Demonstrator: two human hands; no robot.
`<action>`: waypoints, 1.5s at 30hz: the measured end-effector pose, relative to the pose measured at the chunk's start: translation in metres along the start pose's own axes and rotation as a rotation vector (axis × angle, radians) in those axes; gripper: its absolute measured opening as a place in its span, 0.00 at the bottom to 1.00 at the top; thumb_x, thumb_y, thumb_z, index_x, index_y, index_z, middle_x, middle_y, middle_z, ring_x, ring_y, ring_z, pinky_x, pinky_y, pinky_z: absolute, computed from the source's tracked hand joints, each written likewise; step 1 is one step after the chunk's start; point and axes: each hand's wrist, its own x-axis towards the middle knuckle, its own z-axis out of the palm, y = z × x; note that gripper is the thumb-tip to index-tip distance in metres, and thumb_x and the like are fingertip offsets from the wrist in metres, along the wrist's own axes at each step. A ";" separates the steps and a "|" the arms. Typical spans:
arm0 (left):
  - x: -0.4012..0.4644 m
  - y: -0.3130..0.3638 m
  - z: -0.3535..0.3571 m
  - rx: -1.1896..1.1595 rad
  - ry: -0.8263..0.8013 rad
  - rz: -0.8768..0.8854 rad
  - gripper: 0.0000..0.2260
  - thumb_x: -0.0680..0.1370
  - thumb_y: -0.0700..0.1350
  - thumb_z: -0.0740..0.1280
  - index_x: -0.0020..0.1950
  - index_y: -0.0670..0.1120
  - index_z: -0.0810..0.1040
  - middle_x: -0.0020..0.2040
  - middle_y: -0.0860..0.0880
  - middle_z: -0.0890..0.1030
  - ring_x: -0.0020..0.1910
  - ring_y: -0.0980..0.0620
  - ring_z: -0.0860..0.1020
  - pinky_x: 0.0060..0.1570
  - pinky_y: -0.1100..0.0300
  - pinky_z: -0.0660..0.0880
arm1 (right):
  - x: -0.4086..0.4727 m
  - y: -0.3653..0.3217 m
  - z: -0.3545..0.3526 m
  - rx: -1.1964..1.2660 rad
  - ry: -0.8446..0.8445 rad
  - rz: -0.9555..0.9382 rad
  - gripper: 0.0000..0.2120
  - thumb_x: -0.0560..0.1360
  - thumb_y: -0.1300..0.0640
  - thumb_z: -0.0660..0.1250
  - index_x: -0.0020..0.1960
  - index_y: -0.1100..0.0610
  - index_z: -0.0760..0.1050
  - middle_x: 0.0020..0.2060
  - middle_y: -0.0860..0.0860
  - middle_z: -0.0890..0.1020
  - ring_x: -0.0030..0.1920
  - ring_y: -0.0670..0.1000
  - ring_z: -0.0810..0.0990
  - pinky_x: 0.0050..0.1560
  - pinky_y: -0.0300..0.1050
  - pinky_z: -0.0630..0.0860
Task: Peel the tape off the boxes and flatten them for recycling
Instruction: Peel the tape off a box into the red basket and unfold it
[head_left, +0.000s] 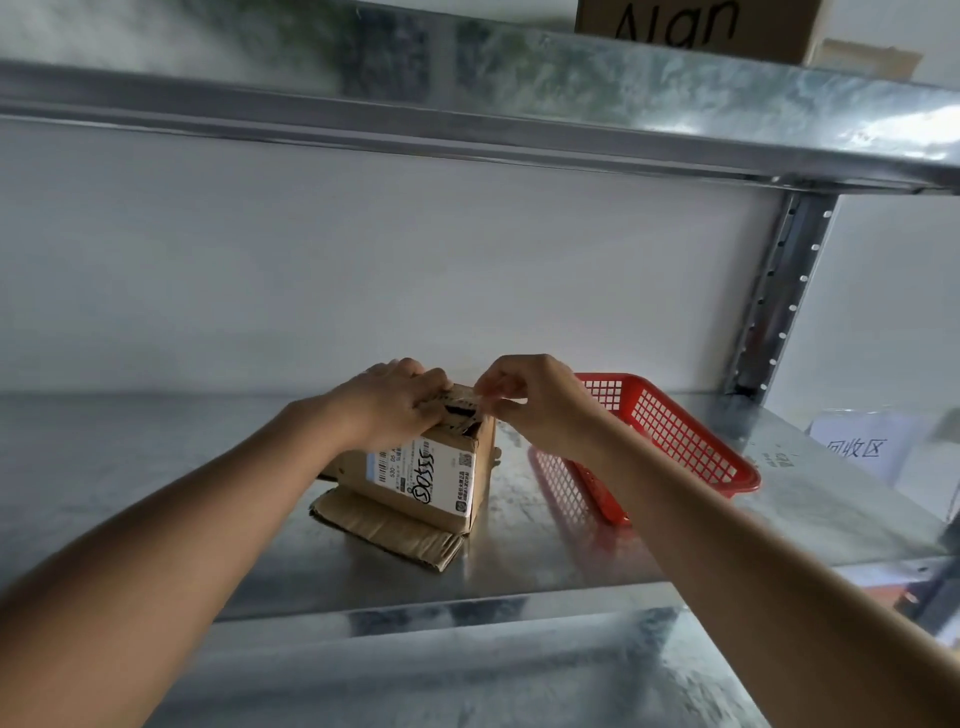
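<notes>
A small brown cardboard box (441, 480) with a white shipping label stands on the metal shelf (156, 467), its bottom flaps splayed out on the shelf. My left hand (395, 402) grips the box's top left edge with curled fingers. My right hand (535, 400) pinches a strip of clear tape (480, 399) just above the box's top right corner. A dark gap shows in the top seam between the two hands.
A red plastic mesh basket (670, 431) lies right of the box, partly behind my right forearm. A paper sign (857, 449) sits at the shelf's far right. An upper shelf (467, 98) overhangs, with a cardboard box (696, 26) on it. A perforated steel upright (779, 291) stands back right.
</notes>
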 end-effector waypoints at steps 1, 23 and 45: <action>0.002 0.002 -0.002 -0.022 -0.009 -0.018 0.16 0.84 0.58 0.53 0.71 0.59 0.68 0.66 0.48 0.71 0.64 0.46 0.70 0.62 0.45 0.71 | -0.004 0.003 0.004 0.006 0.056 -0.008 0.07 0.78 0.60 0.74 0.56 0.52 0.84 0.51 0.46 0.86 0.51 0.42 0.82 0.47 0.29 0.76; -0.004 0.031 0.005 0.040 0.040 0.086 0.28 0.74 0.80 0.43 0.68 0.73 0.64 0.59 0.61 0.70 0.64 0.51 0.72 0.63 0.42 0.69 | -0.013 0.011 0.012 0.117 0.125 0.056 0.14 0.80 0.66 0.67 0.46 0.50 0.68 0.45 0.53 0.82 0.43 0.55 0.85 0.38 0.51 0.81; 0.000 0.027 0.009 0.004 0.035 0.103 0.40 0.72 0.76 0.49 0.81 0.63 0.48 0.79 0.57 0.66 0.77 0.47 0.66 0.72 0.40 0.64 | -0.027 0.019 0.036 0.224 0.344 0.150 0.11 0.74 0.38 0.73 0.52 0.43 0.85 0.50 0.43 0.82 0.45 0.41 0.83 0.46 0.43 0.82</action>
